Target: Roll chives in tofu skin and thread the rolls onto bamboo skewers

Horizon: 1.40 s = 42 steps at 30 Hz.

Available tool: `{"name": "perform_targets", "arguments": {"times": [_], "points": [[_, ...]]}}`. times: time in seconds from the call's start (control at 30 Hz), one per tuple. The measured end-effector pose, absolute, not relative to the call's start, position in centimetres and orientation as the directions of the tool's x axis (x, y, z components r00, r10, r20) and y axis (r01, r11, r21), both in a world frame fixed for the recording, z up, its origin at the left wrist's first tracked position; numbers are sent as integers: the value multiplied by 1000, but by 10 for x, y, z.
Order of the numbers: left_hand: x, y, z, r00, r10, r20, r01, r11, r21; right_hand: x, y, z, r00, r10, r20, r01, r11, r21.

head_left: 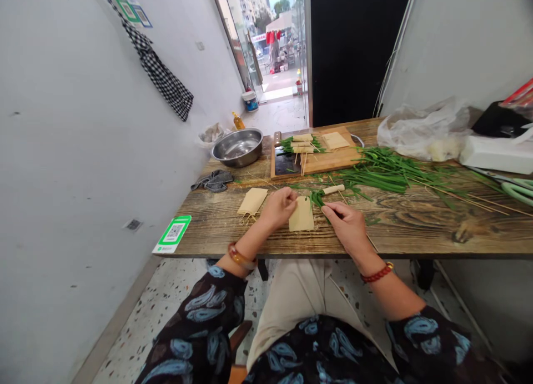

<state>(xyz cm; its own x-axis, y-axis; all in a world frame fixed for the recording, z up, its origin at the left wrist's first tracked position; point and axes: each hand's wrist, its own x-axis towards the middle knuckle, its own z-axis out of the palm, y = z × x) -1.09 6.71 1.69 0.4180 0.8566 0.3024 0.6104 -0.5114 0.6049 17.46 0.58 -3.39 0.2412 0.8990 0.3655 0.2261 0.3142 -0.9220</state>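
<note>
My right hand [345, 223] pinches a small bunch of green chives [317, 199] between thumb and fingers. A square beige tofu sheet [301, 215] lies flat on the table between my hands. At its upper left edge is my left hand [281, 207], fingers curled together; whatever they hold is hidden. Just beyond my right hand rests a rolled tofu sheet [333, 189] on a thin stick. Left of my left hand sits a stack of tofu sheets [252, 200].
Behind, a cutting board [333, 160] bears a cleaver [287, 164], finished chive rolls [303, 144] and more sheets. Loose chives [385, 173] and thin skewers [470, 198] spread to the right, near scissors [516, 186]. A steel basin [238, 148] and grey cloth [213, 180] stand left.
</note>
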Motion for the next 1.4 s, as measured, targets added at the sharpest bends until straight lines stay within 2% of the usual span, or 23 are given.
{"name": "perform_targets", "arguments": {"times": [0.13,0.23,0.3,0.37,0.43,0.57,0.7,0.83,0.9,1.03,1.1,1.3,1.4], "points": [[-39,62,43,351,904,245,435,-389,812,175,6,-36,227,901,369,229,318,-920],[-75,71,60,302,919,253,408,-364,837,175,6,-37,209,901,381,242,329,-913],[-101,82,66,286,923,257,513,-374,773,175,6,-37,200,898,393,259,338,-905],[-121,90,66,255,915,312,702,-397,592,175,6,-37,191,894,406,281,347,-895],[-128,89,60,227,889,399,795,-405,452,175,6,-37,171,892,418,303,356,-884],[-98,56,37,377,843,384,736,-525,428,174,5,-36,123,889,441,348,377,-858],[-58,13,7,563,767,306,617,-637,461,172,3,-34,31,886,462,404,412,-817],[-56,4,-6,288,855,431,684,-499,532,169,1,-32,-126,868,480,475,477,-739],[-63,11,-5,239,850,469,667,-494,557,168,2,-31,-216,848,483,506,520,-688],[-69,23,3,417,785,458,585,-617,526,169,5,-26,-309,823,476,527,565,-635],[-66,25,6,437,784,441,545,-621,563,171,7,-21,-341,818,464,522,575,-630],[-59,28,16,262,880,397,436,-475,764,175,8,-9,-423,799,427,577,601,-553],[-56,29,12,119,945,303,348,-326,879,173,7,-8,-339,836,431,527,548,-649]]}}
